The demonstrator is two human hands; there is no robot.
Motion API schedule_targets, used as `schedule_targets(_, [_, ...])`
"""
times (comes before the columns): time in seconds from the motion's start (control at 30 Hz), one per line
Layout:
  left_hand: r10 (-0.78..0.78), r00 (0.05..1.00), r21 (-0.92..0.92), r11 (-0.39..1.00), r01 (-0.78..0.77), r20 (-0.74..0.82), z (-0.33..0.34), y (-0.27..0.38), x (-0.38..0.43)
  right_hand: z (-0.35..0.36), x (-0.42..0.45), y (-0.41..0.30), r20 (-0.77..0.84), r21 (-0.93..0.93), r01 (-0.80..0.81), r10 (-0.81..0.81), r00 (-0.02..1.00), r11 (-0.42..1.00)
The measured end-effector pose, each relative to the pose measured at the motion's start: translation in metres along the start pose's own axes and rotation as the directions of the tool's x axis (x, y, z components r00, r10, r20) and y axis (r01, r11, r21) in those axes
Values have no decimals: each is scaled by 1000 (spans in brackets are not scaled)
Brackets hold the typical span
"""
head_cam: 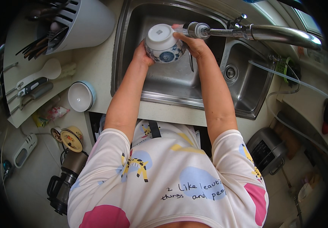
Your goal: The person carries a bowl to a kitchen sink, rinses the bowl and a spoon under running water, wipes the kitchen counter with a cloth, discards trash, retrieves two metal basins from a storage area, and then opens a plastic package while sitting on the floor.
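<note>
Both my hands hold a white ceramic bowl with a blue pattern over the large basin of a stainless steel sink. Its white foot faces up. My left hand grips the bowl's left side, some fingers hidden beneath it. At the right side, my right hand has its thumb by the foot, just below the faucet's spray head. Whether the hand touches the spray head is unclear. Part of a thin dark utensil shows in the basin under my right hand.
Stacked bowls stand on the counter left of the sink. A grey utensil holder with cutlery is at the upper left. The curved faucet reaches in from the right, above a small basin and a clear hose.
</note>
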State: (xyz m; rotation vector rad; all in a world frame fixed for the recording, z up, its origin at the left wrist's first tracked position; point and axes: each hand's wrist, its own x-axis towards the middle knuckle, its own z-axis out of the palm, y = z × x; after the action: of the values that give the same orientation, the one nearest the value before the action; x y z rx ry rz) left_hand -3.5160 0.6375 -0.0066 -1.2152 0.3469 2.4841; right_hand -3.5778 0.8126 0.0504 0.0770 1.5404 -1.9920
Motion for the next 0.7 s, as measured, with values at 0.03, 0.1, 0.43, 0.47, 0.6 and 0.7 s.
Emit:
schedule_targets(0.03, [5,1000,2,1000,-4,-2,1,0,-1,-1,-1,0,-3,6,1,-1,1000,1000])
schedule_targets(0.1, [14,1000,3,1000,-14,-7,1,-1,1,0,-2,-1,2,10,-5,5,1000,1000])
schedule_targets(0.43, [21,999,-38,999,-20,34,-4,-4,4,6,-6,-10,-1,-25,-7,7,1000,1000])
schedule_targets(0.47, [21,999,-31,999,-20,26,-1,-4,6,7,-9,-13,-20,-15,-10,10,1000,1000])
schedule_targets(0.6, [-2,999,-22,1000,3,40,1,-4,12,0,-4,-8,-38,-30,30,-32,999,999])
schedule_targets(0.7, [-10,998,-27,1000,12,60,0,-5,14,-2,0,-10,-25,-80,15,-17,1000,997])
